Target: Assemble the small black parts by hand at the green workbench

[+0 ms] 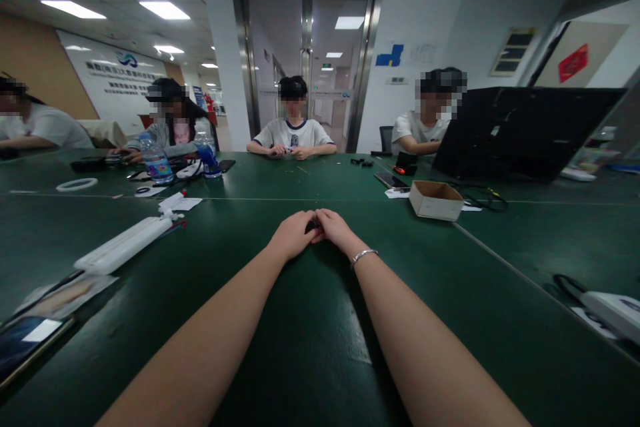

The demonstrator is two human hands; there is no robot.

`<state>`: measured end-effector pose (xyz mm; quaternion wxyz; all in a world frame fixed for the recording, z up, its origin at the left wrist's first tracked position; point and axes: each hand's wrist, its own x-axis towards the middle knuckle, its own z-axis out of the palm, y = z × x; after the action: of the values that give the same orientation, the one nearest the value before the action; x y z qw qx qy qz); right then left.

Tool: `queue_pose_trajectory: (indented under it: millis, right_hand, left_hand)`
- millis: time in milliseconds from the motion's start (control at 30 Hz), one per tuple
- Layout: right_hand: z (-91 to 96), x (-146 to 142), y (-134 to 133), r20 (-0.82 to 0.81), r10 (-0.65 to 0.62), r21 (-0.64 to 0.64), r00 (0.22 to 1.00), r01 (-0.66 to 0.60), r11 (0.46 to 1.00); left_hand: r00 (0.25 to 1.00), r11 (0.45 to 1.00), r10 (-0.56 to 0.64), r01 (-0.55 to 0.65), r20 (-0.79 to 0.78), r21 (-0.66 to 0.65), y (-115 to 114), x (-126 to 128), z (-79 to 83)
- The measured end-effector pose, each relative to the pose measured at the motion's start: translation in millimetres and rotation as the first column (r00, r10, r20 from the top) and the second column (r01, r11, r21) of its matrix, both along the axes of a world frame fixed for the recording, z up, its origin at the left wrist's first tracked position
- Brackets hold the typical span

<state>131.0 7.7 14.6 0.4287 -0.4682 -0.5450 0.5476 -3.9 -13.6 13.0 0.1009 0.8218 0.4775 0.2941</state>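
My left hand [294,233] and my right hand [336,229] meet over the middle of the green table [310,333], arms stretched forward. Between their fingertips shows a small black object [311,226], mostly covered by the fingers, so its kind cannot be made out. Both hands have curled fingers closed about it. A silver bracelet [364,256] circles my right wrist.
On the left lie a white power strip [123,245], a phone [30,347] and a tape ring [77,185]; water bottles [156,160] stand beyond. To the right are an open cardboard box [436,201] and a black monitor [525,133]. Several people sit around the table.
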Motion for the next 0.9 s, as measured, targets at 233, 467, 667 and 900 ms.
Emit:
queue_pose_trajectory:
  millis: [233, 467, 667, 900]
  right_hand:
    - [2.1, -1, -4, -0.011, 0.049, 0.027, 0.999, -0.049, 0.998]
    - [-3.8, -4, -4, -0.002, 0.007, 0.100, 1.000, -0.007, 0.995]
    - [-6.3, -5, 0, -0.087, -0.066, 0.155, 0.994, 0.079, 0.985]
    - [-8.1, -3, 2, -0.100, -0.087, 0.110, 0.991, 0.098, 0.989]
  left_hand:
    - [0.989, 0.991, 0.134, -0.132, 0.059, -0.027, 2, 0, -0.6]
    - [0.824, 0.934, 0.334, -0.227, 0.457, -0.274, 26, 4, -1.9]
    - [0.821, 0.943, 0.332, -0.299, 0.465, -0.146, 30, 20, -3.6]
    - [0.781, 0.941, 0.336, -0.296, 0.527, -0.161, 37, 7, -22.7]
